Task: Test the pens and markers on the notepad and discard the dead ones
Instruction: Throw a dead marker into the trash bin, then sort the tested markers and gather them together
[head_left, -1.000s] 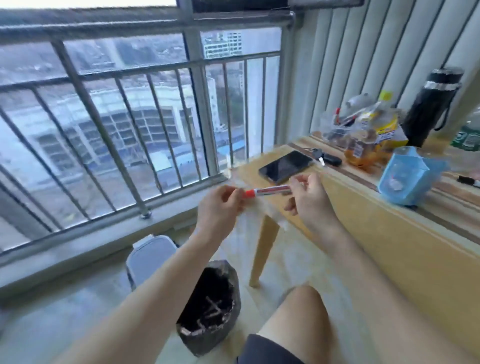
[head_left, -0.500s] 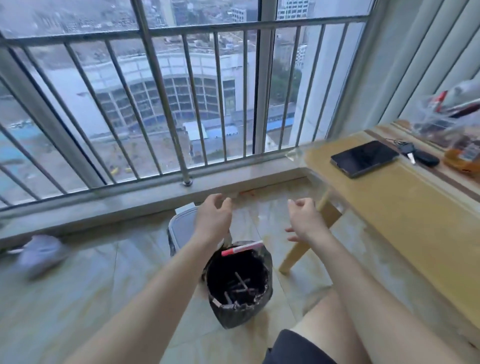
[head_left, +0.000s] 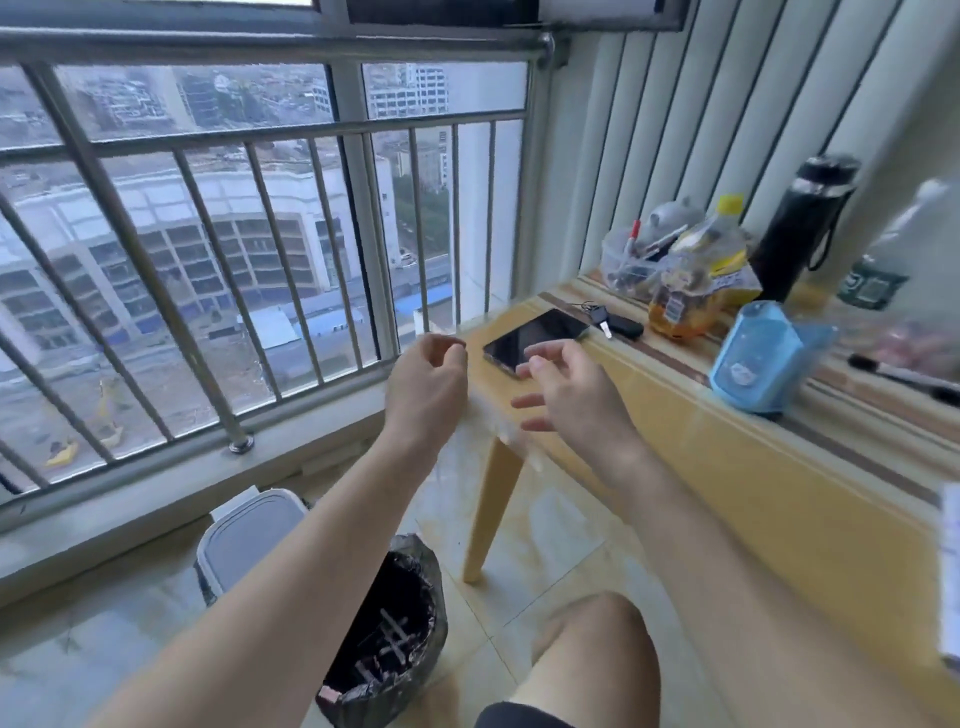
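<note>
- Beyond both hands runs a metal balcony railing (head_left: 358, 208) of smooth round bars, with blurred city buildings behind the glass.
- Our left hand (head_left: 426, 384) hangs in the air with its fingers loosely curled, and it holds nothing.
- Our right hand (head_left: 566, 395), just beside it, has its fingers spread and relaxed. It is also empty, above the corner of the yellow wooden table (head_left: 727, 467).
- Below the left forearm stands a bin (head_left: 363, 701) lined with a crinkled black bag. Several thin discarded pens (head_left: 392, 644) lie crossed at the bottom.
- With no pen in either hand, we judge that we are between two tests: one pen is finished and another is not yet taken.
- Untested pens seem to wait in a clear plastic tub (head_left: 631, 260) well beyond the right hand. A red-capped marker (head_left: 635, 231) stands up in it.
- One slim black marker (head_left: 893, 371) lies flat far to the right of that hand.
- For the next move the right hand should reach forward, pinch one narrow barrel and pull off its cap.
- A white edge (head_left: 950, 571) far to the right may be the notepad, but we cannot tell.
- Just past the right fingers lies a glossy black phone (head_left: 535, 338). Further right stands a soft-looking blue holder (head_left: 753, 358).
</note>
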